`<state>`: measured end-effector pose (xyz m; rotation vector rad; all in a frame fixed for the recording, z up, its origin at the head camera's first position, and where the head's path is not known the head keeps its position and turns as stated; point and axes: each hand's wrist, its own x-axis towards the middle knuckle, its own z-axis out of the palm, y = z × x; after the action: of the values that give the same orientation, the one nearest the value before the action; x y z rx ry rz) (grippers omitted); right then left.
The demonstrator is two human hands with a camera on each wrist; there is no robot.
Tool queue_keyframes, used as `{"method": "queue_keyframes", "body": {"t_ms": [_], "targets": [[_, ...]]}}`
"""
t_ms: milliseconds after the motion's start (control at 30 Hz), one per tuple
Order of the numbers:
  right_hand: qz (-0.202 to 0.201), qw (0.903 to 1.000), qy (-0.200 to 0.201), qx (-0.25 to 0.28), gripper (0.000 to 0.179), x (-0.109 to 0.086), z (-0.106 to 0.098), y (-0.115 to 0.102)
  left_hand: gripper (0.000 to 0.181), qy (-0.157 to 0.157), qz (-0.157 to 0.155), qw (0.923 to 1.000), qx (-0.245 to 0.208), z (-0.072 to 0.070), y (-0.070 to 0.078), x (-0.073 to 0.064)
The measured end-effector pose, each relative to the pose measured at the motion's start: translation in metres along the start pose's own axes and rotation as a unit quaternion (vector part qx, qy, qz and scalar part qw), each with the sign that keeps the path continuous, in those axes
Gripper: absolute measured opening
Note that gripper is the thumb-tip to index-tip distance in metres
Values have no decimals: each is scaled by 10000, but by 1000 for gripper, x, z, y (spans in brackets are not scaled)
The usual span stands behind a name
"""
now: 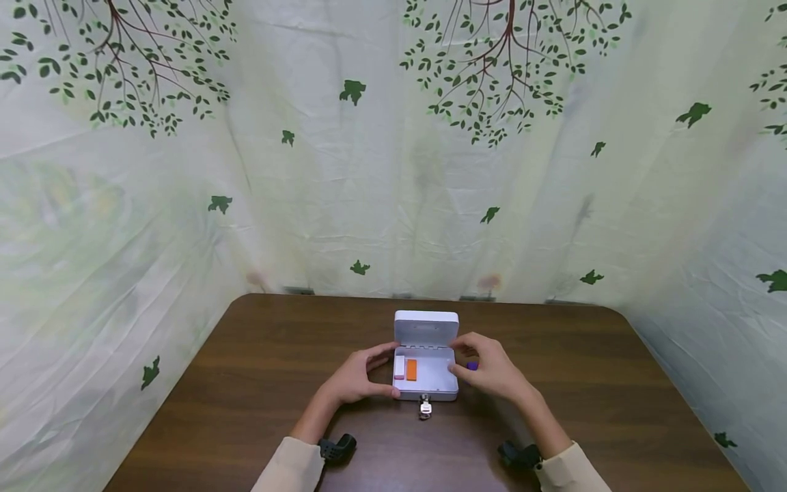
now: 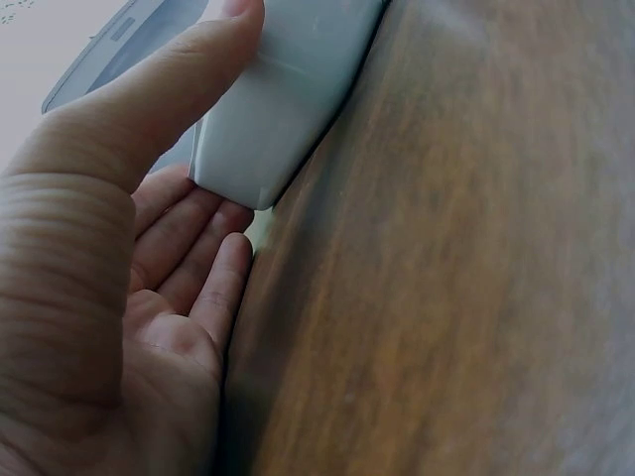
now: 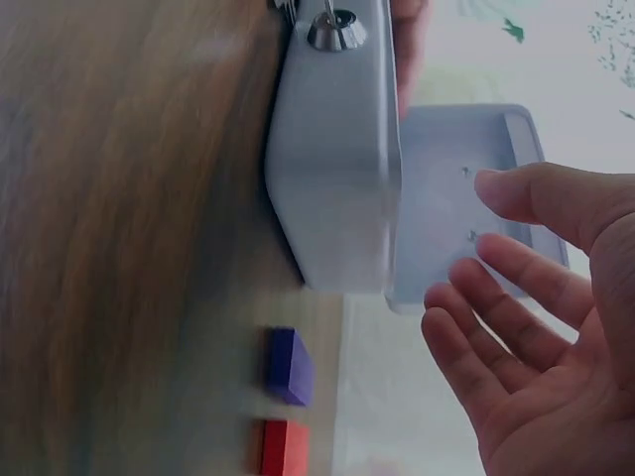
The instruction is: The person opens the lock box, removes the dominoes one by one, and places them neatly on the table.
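A small white metal cash box [image 1: 439,372] stands on the table with its lid [image 1: 427,331] raised. Inside, along the left wall, lie an orange block [image 1: 411,370] and a white block [image 1: 399,367] with a pinkish end. My left hand [image 1: 359,374] holds the box's left side, thumb at the front corner and fingers along the side toward the hinge. At the right wall hovers my right hand [image 1: 492,365], fingers spread and nothing between them. A key sits in the front lock [image 3: 337,30], with a key bunch [image 1: 425,408] hanging below.
Right of the box, on the brown wooden table [image 1: 307,324], lie a purple block [image 3: 289,367] and a red block [image 3: 286,448]; my right hand hides the red one in the head view. A leaf-patterned curtain [image 1: 320,205] surrounds the table's back and sides.
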<state>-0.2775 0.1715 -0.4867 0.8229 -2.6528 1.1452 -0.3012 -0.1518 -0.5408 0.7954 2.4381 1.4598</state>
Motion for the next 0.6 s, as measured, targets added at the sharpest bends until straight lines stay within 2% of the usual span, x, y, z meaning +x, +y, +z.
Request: {"method": "queue_keyframes", "body": {"t_ms": [600], "targets": [[-56,9992,-260,308,37,13,23,-11,91,4,-9,10000,-9,0,2,-2]]}}
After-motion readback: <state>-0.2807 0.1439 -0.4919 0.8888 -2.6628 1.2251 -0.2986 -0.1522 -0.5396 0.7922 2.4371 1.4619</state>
